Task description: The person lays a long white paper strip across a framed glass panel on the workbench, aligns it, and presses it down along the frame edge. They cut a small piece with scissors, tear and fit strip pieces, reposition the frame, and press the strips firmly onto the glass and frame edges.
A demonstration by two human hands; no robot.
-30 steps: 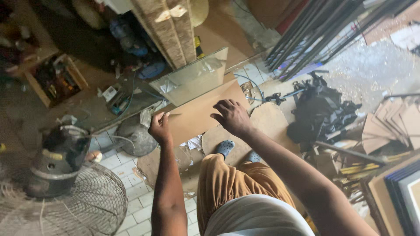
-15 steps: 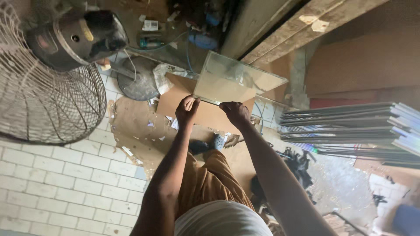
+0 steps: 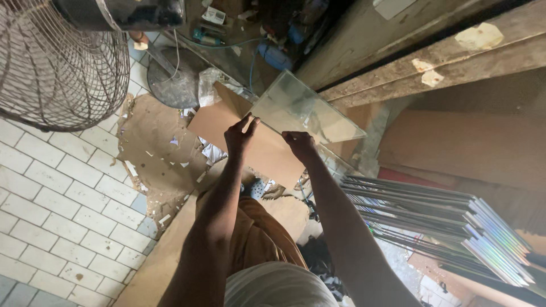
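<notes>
— What's the person got hold of there?

— A clear glass pane (image 3: 304, 113), held up in front of them, tilted, with its far corner pointing toward the dark shelf clutter. Right behind it is a brown cardboard sheet (image 3: 256, 145), lying slanted over the floor.

— Both hands on it?

— Yes. The left hand (image 3: 240, 136) has its fingers (image 3: 248, 121) closed on the pane's near edge, toward the left corner. The right hand (image 3: 300, 145) grips the same edge a little to the right, fingers curled round it.

— And around them?

— A big wire-caged fan (image 3: 62, 68) at the far left, over white floor tiles (image 3: 51, 210). More torn cardboard (image 3: 153, 142) lies flat on those tiles, with scraps scattered on it. A round grey base plate (image 3: 173, 79) sits beyond that. To the right, a stack of shiny sheets (image 3: 443, 222) leans, edges fanned out, well apart from the pane. A rough wooden beam (image 3: 443, 62) runs across the far right
</notes>
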